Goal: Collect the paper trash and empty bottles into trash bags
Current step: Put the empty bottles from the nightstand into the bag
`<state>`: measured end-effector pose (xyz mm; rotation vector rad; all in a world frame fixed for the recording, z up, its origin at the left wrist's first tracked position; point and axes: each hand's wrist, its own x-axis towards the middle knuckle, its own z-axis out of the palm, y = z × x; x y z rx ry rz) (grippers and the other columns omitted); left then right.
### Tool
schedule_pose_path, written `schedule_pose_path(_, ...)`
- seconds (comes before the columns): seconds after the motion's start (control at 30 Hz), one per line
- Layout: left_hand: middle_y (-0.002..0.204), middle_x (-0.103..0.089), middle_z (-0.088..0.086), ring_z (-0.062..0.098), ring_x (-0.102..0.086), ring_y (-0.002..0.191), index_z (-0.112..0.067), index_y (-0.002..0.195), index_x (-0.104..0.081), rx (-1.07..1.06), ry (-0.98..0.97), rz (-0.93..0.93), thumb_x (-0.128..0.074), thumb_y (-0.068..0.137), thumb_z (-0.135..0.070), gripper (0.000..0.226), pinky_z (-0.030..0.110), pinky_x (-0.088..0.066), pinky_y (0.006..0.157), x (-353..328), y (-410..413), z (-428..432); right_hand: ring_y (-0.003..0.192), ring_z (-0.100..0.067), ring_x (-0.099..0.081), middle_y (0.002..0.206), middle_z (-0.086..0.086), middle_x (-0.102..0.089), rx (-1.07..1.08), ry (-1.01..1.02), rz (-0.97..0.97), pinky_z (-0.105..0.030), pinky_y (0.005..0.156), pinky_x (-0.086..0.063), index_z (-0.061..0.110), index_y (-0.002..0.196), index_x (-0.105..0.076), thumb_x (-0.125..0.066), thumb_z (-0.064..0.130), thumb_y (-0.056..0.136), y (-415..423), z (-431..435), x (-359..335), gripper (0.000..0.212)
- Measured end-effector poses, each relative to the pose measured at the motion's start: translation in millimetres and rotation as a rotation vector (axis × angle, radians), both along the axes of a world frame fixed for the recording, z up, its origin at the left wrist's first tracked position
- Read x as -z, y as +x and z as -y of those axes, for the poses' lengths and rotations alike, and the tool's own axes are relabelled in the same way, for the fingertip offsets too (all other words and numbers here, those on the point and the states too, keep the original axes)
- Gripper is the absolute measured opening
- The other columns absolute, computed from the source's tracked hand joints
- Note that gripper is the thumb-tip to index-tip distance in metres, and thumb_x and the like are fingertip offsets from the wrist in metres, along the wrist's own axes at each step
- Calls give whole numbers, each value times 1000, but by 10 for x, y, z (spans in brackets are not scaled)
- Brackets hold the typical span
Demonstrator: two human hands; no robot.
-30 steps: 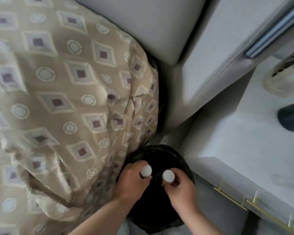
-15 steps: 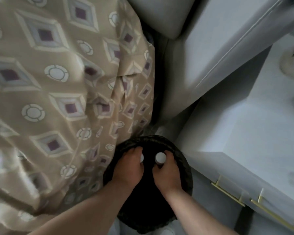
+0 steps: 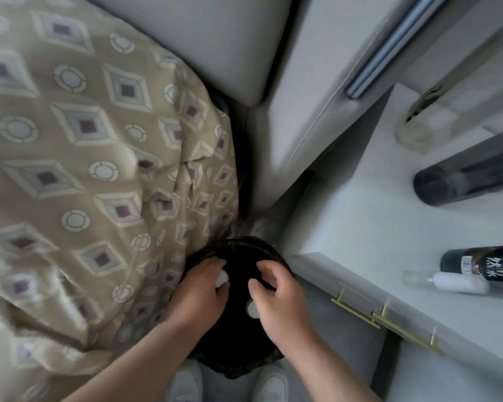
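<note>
Both hands hang over the black trash bag (image 3: 238, 343): left hand (image 3: 199, 291) clamped on a white-capped bottle (image 3: 223, 278), right hand (image 3: 279, 297) fingers apart. Release low, straight inside the bag's mouth.

Two white caps (image 3: 223, 278) (image 3: 252, 309) (in bag (image 3: 244, 361)), three bottles (image 3: 465, 181) (image 3: 479, 264) (image 3: 447, 282).

A home bedroom: patterned bedspread (image 3: 79, 158), padded headboard (image 3: 204, 39), white nightstand (image 3: 369, 227).
</note>
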<state>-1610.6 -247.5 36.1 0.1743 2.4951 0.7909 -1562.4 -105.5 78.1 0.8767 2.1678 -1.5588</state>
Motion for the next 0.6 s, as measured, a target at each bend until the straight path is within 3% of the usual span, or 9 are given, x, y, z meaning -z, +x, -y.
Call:
schedule_pose_path(0.13, 126, -61, -2, 17, -56, 115, -18, 127, -57, -117, 41, -51, -57, 91, -24, 37, 27, -42, 94, -662, 15, 62, 110, 5, -58, 116, 15, -64, 17, -64, -81, -13, 91, -46, 34, 109, -60, -57, 21, 92, 61, -146, -648, 21)
schedule_pose_path(0.23, 110, -65, -3, 18, -60, 105, -21, 115, -62, -195, 104, -64, -57, 90, -24, 26, 32, -46, 87, -1083, 62, 73, 104, 0, -63, 104, 11, -70, 55, -146, -131, -19, 88, -50, 31, 101, -65, -57, 22, 93, 183, -316, -1205, 15)
schedule_pose_path(0.3, 105, -64, -9, 15, -62, 102, -29, 105, -64, -216, 180, -68, -58, 89, -24, 17, 30, -46, 83, -1396, 100, -2, 99, -4, -67, 99, 9, -72, 64, -143, -220, -26, 88, -53, 30, 97, -69, -59, 34, 85, 275, -435, -1619, 16)
schedule_pose_path(0.4, 106, -60, -22, 11, -60, 102, -45, 94, -56, -138, 302, -135, -61, 88, -25, 21, 26, -44, 83, -1884, 171, -276, 95, -7, -69, 93, 6, -74, 131, -61, -408, -19, 83, -54, 35, 86, -71, -59, 42, 73, 396, -682, -2185, 19)
schedule_pose_path(0.5, 113, -56, -29, 4, -57, 106, -49, 97, -54, -40, 396, -229, -54, 79, -46, 18, 23, -44, 87, -2331, 214, -708, 102, -7, -68, 101, 7, -74, 236, 1, -549, -19, 85, -53, 34, 91, -69, -63, 25, 77, 455, -1013, -2612, 18)
schedule_pose_path(0.6, 124, -46, -36, -2, -50, 114, -47, 114, -50, 80, 487, -257, -46, 77, -55, 38, 16, -42, 92, -2623, 186, -1244, 105, -9, -67, 106, 8, -72, 348, 90, -668, -21, 89, -53, 33, 96, -68, -62, 38, 75, 460, -1367, -2901, 23)
